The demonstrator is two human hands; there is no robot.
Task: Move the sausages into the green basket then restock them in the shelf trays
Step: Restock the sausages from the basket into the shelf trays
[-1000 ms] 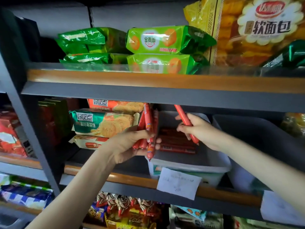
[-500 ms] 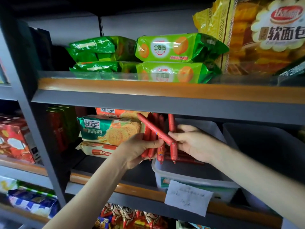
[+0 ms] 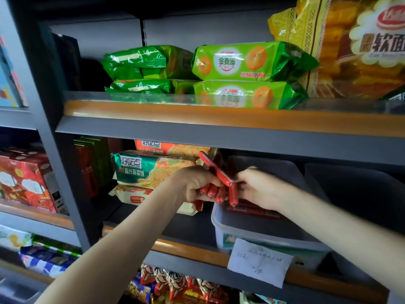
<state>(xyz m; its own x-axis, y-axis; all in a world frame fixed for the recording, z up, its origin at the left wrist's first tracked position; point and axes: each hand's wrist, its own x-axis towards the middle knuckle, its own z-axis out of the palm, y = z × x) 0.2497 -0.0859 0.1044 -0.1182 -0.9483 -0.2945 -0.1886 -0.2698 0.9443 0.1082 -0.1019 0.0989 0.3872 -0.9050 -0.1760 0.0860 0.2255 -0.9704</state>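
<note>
Red sausages (image 3: 210, 190) — a bundle, standing roughly upright — are clutched in the left hand (image 3: 192, 183), its grip curled tight round their middles, above the left half of the middle shelf (image 3: 186, 229). Just beside it, the right hand (image 3: 260, 189) has its grip pinched on the lower end of a single sausage (image 3: 215, 170) that slants up and to the left across the bundle; another hangs down by its fingers. Both hands hover over the near left corner of a clear plastic tray (image 3: 263, 235) at the shelf's front edge, where loose sausages (image 3: 254, 210) lie flat on the bottom. A handwritten paper label (image 3: 259, 262) hangs from the shelf edge in front of the tray. Biscuit packs (image 3: 149, 167) are stacked to the left of the hands.
</note>
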